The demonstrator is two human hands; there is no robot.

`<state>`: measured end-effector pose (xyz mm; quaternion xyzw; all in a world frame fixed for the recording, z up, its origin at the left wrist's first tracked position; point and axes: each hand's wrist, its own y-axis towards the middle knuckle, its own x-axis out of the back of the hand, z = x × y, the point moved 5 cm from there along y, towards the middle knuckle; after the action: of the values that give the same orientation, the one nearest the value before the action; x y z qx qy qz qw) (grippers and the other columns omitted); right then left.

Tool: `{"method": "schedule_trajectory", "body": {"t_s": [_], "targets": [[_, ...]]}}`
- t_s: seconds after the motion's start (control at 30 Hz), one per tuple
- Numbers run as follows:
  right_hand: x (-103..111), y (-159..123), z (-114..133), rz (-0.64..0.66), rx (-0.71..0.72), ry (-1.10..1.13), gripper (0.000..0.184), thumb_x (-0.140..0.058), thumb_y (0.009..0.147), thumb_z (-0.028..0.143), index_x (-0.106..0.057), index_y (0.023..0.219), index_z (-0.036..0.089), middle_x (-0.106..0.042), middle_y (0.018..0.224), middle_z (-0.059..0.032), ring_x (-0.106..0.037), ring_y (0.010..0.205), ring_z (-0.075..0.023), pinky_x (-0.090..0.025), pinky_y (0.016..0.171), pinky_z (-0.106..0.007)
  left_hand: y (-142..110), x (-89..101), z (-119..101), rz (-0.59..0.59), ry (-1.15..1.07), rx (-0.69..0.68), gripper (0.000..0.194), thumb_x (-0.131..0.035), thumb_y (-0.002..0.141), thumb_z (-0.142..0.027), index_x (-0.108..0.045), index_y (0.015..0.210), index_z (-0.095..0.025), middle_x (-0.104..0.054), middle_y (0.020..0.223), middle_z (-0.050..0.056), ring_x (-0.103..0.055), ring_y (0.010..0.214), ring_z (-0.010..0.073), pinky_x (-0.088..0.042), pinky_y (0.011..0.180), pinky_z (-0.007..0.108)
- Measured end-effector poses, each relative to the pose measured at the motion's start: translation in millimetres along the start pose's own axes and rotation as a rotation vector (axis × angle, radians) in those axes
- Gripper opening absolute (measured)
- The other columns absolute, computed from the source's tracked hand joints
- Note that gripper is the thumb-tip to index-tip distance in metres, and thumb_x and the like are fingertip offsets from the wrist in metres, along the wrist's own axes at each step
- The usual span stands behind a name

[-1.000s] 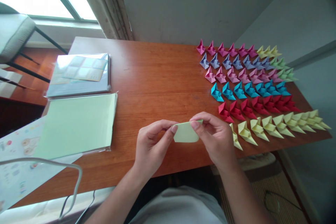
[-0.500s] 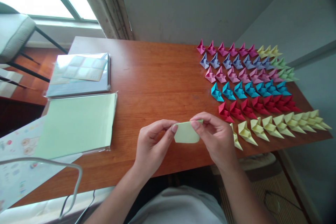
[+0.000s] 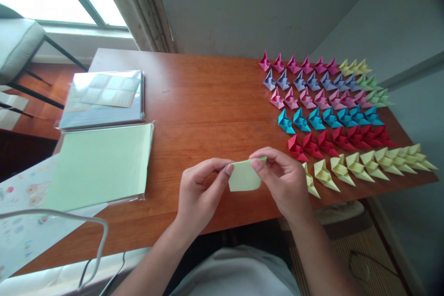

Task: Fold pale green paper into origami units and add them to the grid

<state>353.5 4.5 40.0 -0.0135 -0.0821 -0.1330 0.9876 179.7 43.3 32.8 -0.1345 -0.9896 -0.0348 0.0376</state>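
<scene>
A small pale green folded paper [image 3: 243, 176] is held just above the near edge of the brown wooden table [image 3: 208, 101]. My left hand [image 3: 201, 193] pinches its left corner between thumb and fingers. On the other side, my right hand [image 3: 282, 180] pinches its upper right corner. Just right of my right hand lies a row of pale yellow folded paper figures [image 3: 360, 165].
Rows of folded paper figures in pink, lilac, blue [image 3: 328, 118] and red [image 3: 338, 141] fill the table's right side. A pack of pale green sheets [image 3: 100, 164] and a wrapped paper pack [image 3: 104, 99] lie at the left. A chair [image 3: 17, 46] stands by the window.
</scene>
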Motion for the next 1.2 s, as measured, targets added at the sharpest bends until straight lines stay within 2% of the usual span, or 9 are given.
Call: {"method": "schedule_trajectory", "body": {"t_s": [0.17,0.33,0.57,0.8,0.93,1.2], "targets": [[4,1,0,0.02,-0.038,-0.055,0.013,-0.07,0.091,0.035,-0.075,0.091,0.023,-0.075,0.09,-0.0023,-0.07,0.085,-0.018,-0.056,0.077,-0.028,-1,2.9,-1,-0.056,0.109,-0.046,0.008,-0.07,0.09,-0.023,-0.076,0.085,-0.02,-0.077,0.078,0.0,-0.069,0.067,0.0124,-0.053,0.064,0.021],[10,-1,-6,-0.077,-0.02,-0.083,0.014,-0.074,0.088,0.037,-0.078,0.084,0.024,-0.077,0.084,-0.0026,-0.07,0.076,-0.0185,-0.056,0.072,-0.029,-1,2.0,-7,-0.064,0.255,-0.112,0.009,-0.069,0.09,-0.021,-0.075,0.083,-0.019,-0.077,0.076,0.0,-0.068,0.064,0.0128,-0.052,0.061,0.022],[11,-1,-4,0.006,-0.093,-0.069,0.017,-0.072,0.089,0.037,-0.079,0.085,0.023,-0.078,0.087,-0.0043,-0.072,0.079,-0.0211,-0.057,0.074,-0.033,0,3.5,-4,-0.05,0.233,-0.075,0.011,-0.069,0.089,-0.025,-0.075,0.081,-0.019,-0.077,0.075,0.001,-0.068,0.063,0.0138,-0.052,0.06,0.022],[10,0,-13,-0.086,-0.122,0.012,0.021,-0.075,0.085,0.041,-0.078,0.078,0.022,-0.075,0.072,-0.0013,-0.069,0.067,-0.0178,-0.054,0.062,-0.028,3,1.6,-4,-0.009,0.138,0.009,0.02,-0.07,0.088,-0.029,-0.073,0.072,-0.018,-0.068,0.061,-0.001,-0.057,0.052,0.0102,-0.044,0.051,0.02],[2,3,-19,-0.049,-0.127,0.085,0.021,-0.072,0.087,0.042,-0.079,0.084,0.022,-0.078,0.08,-0.0028,-0.072,0.074,-0.0193,-0.058,0.066,-0.028,2,4.3,-3,-0.042,0.155,-0.008,0.018,-0.07,0.088,-0.029,-0.073,0.074,-0.018,-0.072,0.066,0.0,-0.06,0.055,0.0115,-0.046,0.054,0.021],[8,3,-13,-0.076,-0.077,-0.129,0.019,-0.074,0.086,0.04,-0.079,0.082,0.022,-0.078,0.079,-0.0028,-0.073,0.073,-0.0202,-0.057,0.068,-0.029,1,6.9,-3,-0.078,0.256,-0.044,0.016,-0.071,0.088,-0.028,-0.074,0.076,-0.018,-0.075,0.069,0.001,-0.065,0.059,0.0128,-0.048,0.056,0.022]]}}
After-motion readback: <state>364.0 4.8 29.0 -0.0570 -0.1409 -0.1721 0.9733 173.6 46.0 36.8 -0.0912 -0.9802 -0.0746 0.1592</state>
